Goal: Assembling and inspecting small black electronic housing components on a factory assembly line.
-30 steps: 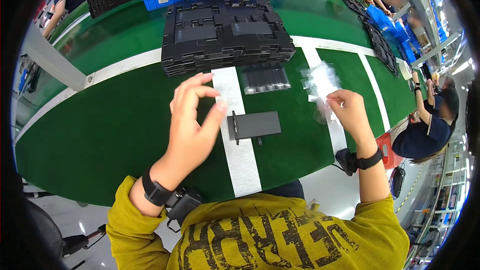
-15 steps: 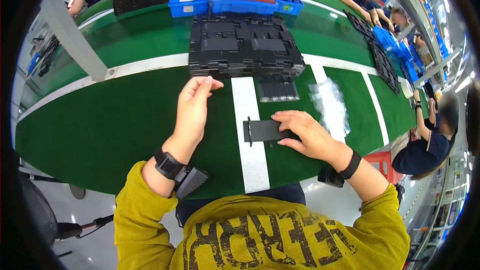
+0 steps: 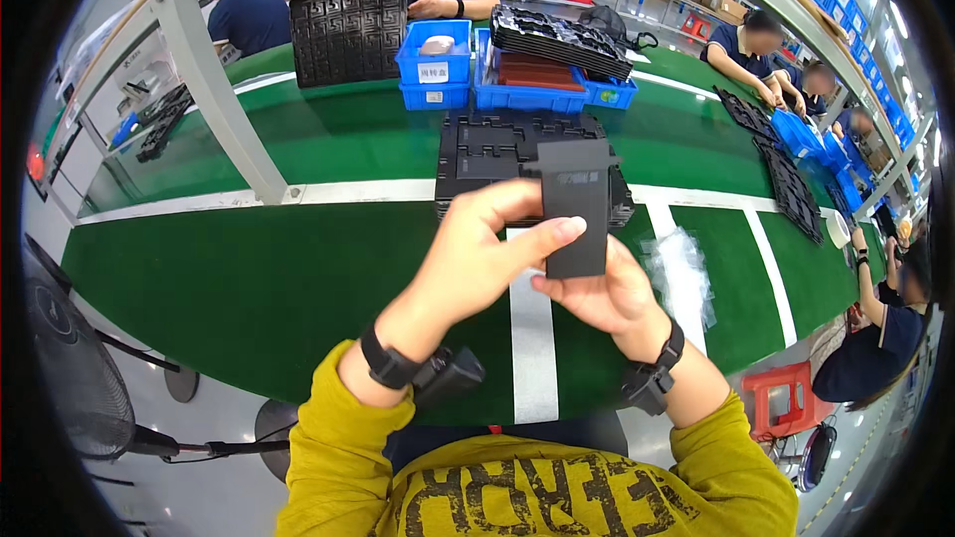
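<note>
Both of my hands hold up a flat black rectangular piece over the green table. Its far end carries a wider dark strip, and pale print shows on its face. My left hand grips the left edge, thumb across the front. My right hand closes on its lower right side, with some fingers hidden behind it. Just beyond stands a stack of black moulded trays, partly covered by the piece. To the right of my right hand lies a pile of clear plastic film.
Blue bins stand behind the trays, with more black trays on top of one. A grey post rises at the left. Co-workers sit across and to the right. A red stool and a black fan flank the table.
My right hand has lifted the black piece from the table, and my left hand has come over and taken hold of it. The view has tilted up, showing more of the far side.
</note>
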Action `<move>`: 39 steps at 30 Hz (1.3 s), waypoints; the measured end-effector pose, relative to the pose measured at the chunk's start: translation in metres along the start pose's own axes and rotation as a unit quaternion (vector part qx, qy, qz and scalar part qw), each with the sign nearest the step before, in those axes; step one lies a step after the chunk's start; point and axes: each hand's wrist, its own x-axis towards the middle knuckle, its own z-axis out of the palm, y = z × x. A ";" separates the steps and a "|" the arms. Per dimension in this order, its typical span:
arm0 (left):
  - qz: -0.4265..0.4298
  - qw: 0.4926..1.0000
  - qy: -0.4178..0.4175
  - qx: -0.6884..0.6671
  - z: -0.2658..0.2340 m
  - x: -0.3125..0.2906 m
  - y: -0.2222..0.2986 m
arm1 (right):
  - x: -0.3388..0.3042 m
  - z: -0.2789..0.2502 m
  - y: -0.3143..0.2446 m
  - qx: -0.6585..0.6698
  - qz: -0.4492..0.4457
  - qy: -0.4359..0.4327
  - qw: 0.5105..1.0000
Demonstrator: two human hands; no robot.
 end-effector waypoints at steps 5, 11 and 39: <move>0.010 0.992 0.109 0.061 0.007 -0.016 -0.003 | -0.008 -0.010 0.001 -0.256 -0.047 0.029 0.965; 0.044 0.984 0.132 0.112 0.006 -0.017 -0.019 | -0.010 0.018 0.001 -0.560 -0.162 0.079 0.809; -0.152 0.984 0.005 -0.095 0.006 -0.021 -0.037 | -0.017 0.016 -0.037 -0.626 -0.156 0.099 0.758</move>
